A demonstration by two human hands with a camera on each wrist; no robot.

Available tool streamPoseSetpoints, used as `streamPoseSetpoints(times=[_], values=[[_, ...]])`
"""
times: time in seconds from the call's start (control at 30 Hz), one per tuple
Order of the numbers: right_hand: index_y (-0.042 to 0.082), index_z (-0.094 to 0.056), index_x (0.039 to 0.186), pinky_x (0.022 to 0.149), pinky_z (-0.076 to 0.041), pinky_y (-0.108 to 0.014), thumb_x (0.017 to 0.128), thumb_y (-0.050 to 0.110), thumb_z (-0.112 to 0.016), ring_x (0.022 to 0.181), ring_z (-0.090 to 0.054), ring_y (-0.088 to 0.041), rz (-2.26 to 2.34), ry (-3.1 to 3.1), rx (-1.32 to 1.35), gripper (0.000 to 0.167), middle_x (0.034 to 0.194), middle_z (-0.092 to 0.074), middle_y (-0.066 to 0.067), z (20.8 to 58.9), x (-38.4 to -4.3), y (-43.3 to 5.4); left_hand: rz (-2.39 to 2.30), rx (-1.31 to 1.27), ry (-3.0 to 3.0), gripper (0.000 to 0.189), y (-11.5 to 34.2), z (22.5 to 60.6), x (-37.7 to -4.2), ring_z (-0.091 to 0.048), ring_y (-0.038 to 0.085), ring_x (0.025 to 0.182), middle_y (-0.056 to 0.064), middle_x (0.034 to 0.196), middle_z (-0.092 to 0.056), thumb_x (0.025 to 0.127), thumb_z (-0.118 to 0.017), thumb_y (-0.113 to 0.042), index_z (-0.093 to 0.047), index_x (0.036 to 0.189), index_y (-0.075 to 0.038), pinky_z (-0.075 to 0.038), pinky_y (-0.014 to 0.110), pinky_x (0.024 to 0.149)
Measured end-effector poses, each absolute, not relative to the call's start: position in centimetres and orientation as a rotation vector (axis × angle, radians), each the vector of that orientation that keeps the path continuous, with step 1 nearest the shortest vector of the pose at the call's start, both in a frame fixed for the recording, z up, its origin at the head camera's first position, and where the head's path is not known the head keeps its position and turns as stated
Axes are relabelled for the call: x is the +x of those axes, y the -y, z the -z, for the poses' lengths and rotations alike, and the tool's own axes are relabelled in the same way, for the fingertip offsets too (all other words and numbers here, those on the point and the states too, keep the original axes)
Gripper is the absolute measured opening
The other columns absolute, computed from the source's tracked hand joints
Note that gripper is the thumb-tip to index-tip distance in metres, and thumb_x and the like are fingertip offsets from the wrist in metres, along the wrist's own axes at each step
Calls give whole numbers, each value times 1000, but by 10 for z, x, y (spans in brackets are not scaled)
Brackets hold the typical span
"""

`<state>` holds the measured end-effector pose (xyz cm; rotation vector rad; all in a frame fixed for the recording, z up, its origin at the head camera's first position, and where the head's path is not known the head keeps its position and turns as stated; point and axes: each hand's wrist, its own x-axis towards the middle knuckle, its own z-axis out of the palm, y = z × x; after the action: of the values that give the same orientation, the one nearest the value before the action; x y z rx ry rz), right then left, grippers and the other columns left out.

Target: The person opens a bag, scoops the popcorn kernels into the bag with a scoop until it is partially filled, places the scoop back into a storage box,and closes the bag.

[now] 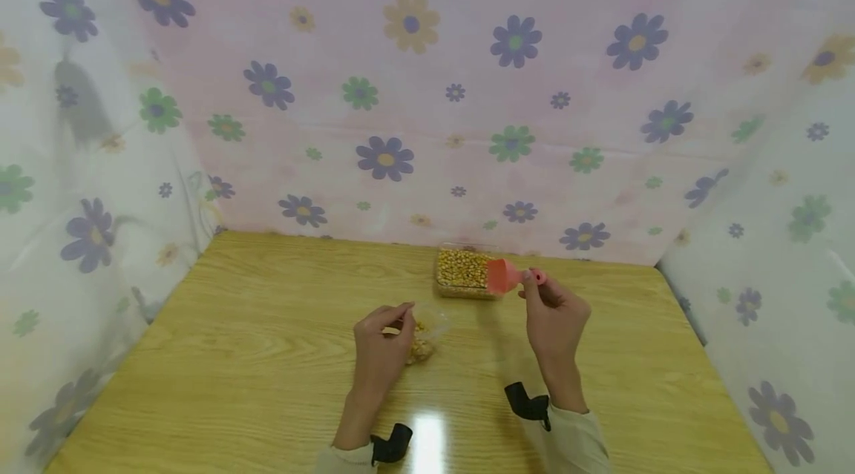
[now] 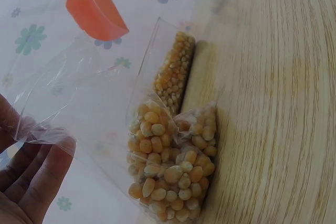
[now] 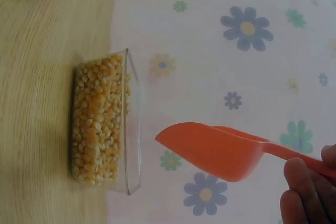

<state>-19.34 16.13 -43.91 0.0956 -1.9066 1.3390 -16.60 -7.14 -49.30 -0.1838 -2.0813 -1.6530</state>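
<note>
My left hand [image 1: 383, 346] pinches the upper edge of a clear plastic bag [image 2: 68, 93], which stands on the table with corn kernels [image 2: 173, 182] gathered in its bottom. By its handle, my right hand [image 1: 557, 318] grips a pink-orange scoop [image 3: 215, 150]. In the right wrist view the scoop hangs above the clear box [image 3: 134, 150], apart from it. No kernels show inside the scoop in the left wrist view. Corn kernels [image 1: 464, 268] fill much of the box, which sits beyond the bag toward the back of the table.
The wood-grain table [image 1: 254, 355] carries the bag and box. A flowered cloth [image 1: 454, 103] hangs right behind the table's back edge and along both sides. Black wrist mounts [image 1: 528, 403] sit on both forearms.
</note>
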Motion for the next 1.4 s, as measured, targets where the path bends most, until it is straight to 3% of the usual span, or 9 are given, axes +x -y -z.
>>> streamPoseSetpoints(times=[0.2,0.37,0.47,0.53,0.7,0.77,0.83,1.1,1.4], values=[[-7,-79,88,60,-50,-8,95,5,-70,61,-64,2,-1289,1942,134,16,73,-74,-21,447,-213,-168,1674,-209,2081,18,68,492,-165,-69,16,72,13,84,-73,95,-67,-1,-80,107,-2,-56,20,54],[-7,-78,85,58,-48,-8,97,12,-69,60,-70,-27,-1282,2032,93,24,72,-73,-20,462,-232,-170,1662,-229,2074,18,67,492,-164,-70,19,71,14,84,-73,96,-66,-1,-80,106,-3,-56,19,54],[-8,-78,87,55,-47,-8,97,10,-70,64,-71,-39,-1302,2070,29,22,74,-74,-22,472,-240,-171,1667,-232,2073,18,66,492,-164,-70,19,70,15,83,-73,96,-66,0,-80,107,-2,-56,19,54],[-10,-78,89,52,-47,-10,97,8,-70,61,-73,-26,-1361,2068,-26,21,78,-74,-25,477,-245,-172,1670,-234,2070,18,66,492,-164,-70,19,70,15,83,-73,96,-66,0,-80,107,-2,-56,18,54],[-12,-76,91,51,-56,-24,98,8,-68,59,-72,-18,-1637,2013,-231,23,85,-74,-28,488,-256,-176,1660,-228,2048,17,65,493,-164,-70,22,69,12,82,-73,93,-68,2,-80,105,-1,-55,17,53],[-13,-74,94,57,-60,-30,98,10,-67,61,-73,-27,-1748,1997,-325,25,85,-75,-26,490,-257,-177,1653,-223,2040,17,65,493,-164,-70,23,68,11,82,-73,92,-69,3,-80,104,-1,-55,17,53],[-14,-73,101,62,-62,-33,100,13,-66,63,-74,-23,-1854,1988,-412,28,86,-76,-22,491,-258,-177,1648,-227,2039,16,65,493,-164,-70,24,68,11,82,-73,92,-69,3,-80,104,-1,-55,16,53],[-13,-65,125,68,-62,-27,102,21,-64,67,-73,-8,-2128,1946,-558,42,79,-76,-2,496,-256,-182,1621,-226,2071,18,68,494,-165,-70,19,68,14,81,-73,94,-67,2,-81,105,-3,-56,17,54],[-8,-61,133,76,-62,-27,103,26,-62,68,-72,-4,-2270,1891,-683,46,77,-74,6,497,-253,-182,1619,-221,2092,17,70,495,-166,-70,16,70,14,82,-73,96,-67,-1,-80,107,-2,-57,20,55]])
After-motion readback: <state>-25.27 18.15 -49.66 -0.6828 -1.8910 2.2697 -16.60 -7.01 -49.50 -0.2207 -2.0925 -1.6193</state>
